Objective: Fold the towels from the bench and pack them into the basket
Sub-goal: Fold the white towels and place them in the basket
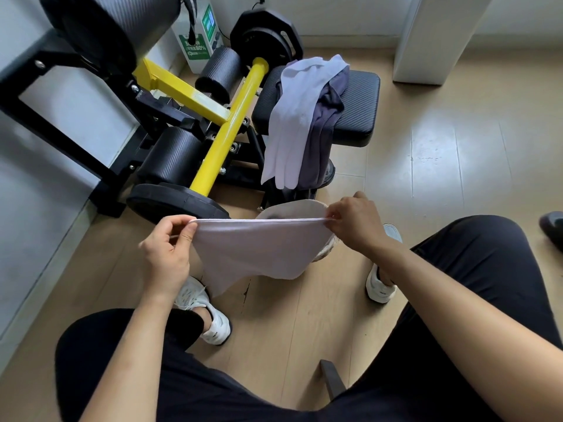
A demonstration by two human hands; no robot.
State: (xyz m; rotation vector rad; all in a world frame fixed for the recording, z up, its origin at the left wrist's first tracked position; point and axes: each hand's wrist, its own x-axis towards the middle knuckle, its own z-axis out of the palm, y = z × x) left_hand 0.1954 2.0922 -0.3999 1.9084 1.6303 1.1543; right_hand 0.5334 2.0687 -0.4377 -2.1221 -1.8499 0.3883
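Note:
A white towel (256,251) hangs stretched between my hands above the floor. My left hand (167,248) pinches its left top corner and my right hand (356,223) pinches its right top corner. Behind the towel stands a pale basket (292,208), mostly hidden by the cloth; only its far rim shows. On the black bench pad (359,108) lie a white towel (292,117) and a dark grey towel (323,132), both draping over the pad's front edge.
The yellow and black gym machine (225,117) with weight plates fills the left and back. A white cabinet (432,38) stands at the back right. My knees and white shoes (207,312) are spread on the wooden floor, with a dark shoe (551,226) at the right edge.

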